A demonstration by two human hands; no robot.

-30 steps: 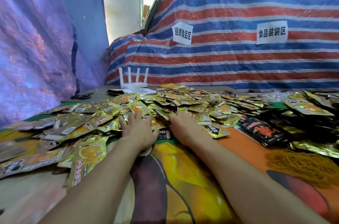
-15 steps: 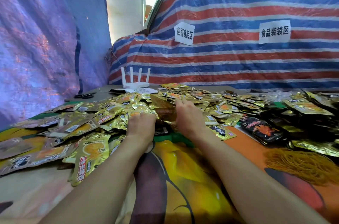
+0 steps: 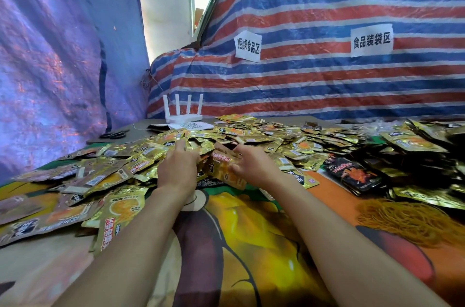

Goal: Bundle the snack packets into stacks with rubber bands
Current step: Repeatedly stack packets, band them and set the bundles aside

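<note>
**A:** Through the head camera, where do the snack packets (image 3: 264, 135) lie?

**B:** They're heaped loose over the far half of the patterned cloth (image 3: 251, 243). A small clutch (image 3: 221, 168) stands between the hands at the heap's near edge.

**A:** And the fingers?

**B:** The left hand (image 3: 177, 171) presses nearly straight fingers against the clutch's side, index stretched forward. The right hand (image 3: 251, 163) curls round the other side, thumb on the near face. I'd say they are squaring the edges so a band will seat.

**A:** The rubber bands (image 3: 407, 221)?

**B:** They're an orange mound beside the right forearm, well apart from both hands, likely kept there for a quick reach. The white router (image 3: 181, 116) sits behind the heap.
</note>
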